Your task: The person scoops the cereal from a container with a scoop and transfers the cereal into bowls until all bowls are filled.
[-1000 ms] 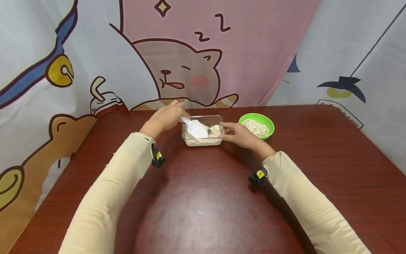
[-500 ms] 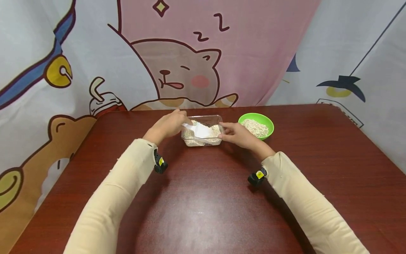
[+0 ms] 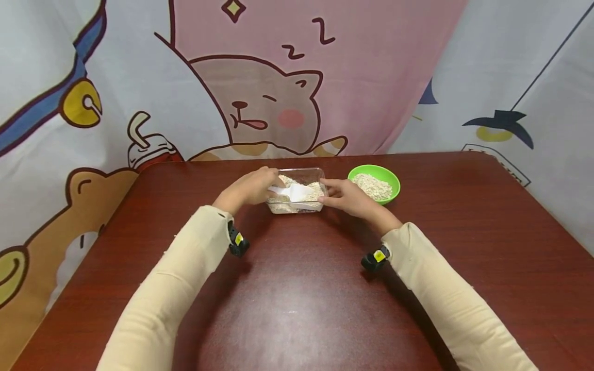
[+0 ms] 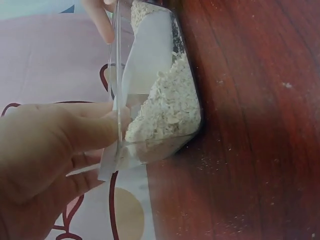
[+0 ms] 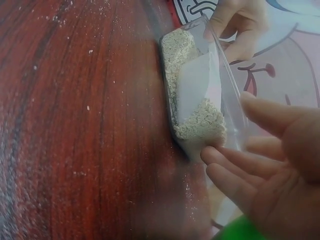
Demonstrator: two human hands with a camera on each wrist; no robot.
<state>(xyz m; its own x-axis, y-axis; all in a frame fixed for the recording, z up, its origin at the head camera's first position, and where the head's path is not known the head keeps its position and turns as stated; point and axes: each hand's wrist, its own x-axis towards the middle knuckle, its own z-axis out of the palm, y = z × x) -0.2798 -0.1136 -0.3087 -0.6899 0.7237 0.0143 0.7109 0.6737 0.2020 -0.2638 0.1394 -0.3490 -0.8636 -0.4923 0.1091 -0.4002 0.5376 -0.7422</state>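
Observation:
My left hand [image 3: 257,185] pinches the handle of a white scoop [image 3: 300,192]. The scoop's bowl lies low inside a clear rectangular container [image 3: 297,210], partly sunk in pale oat flakes [image 4: 172,102]. In the left wrist view, the handle crosses the container's rim between thumb and fingers. At the other end of the container, my right hand [image 3: 349,198] holds the end wall, thumb and fingers spread across it. The right wrist view shows flakes [image 5: 202,127] heaped at both ends of the container, with the scoop between the heaps.
Behind my right hand stands a green bowl [image 3: 396,184] of oat flakes. The dark red wooden table [image 3: 287,288] carries scattered crumbs, visible in the wrist views. A printed cartoon curtain [image 3: 371,77] hangs right behind the table's far edge.
My left hand has come down and toward the right with the scoop. The scoop has gone from steeply tilted to nearly level, deeper in the flakes. My right hand stays at the container's end.

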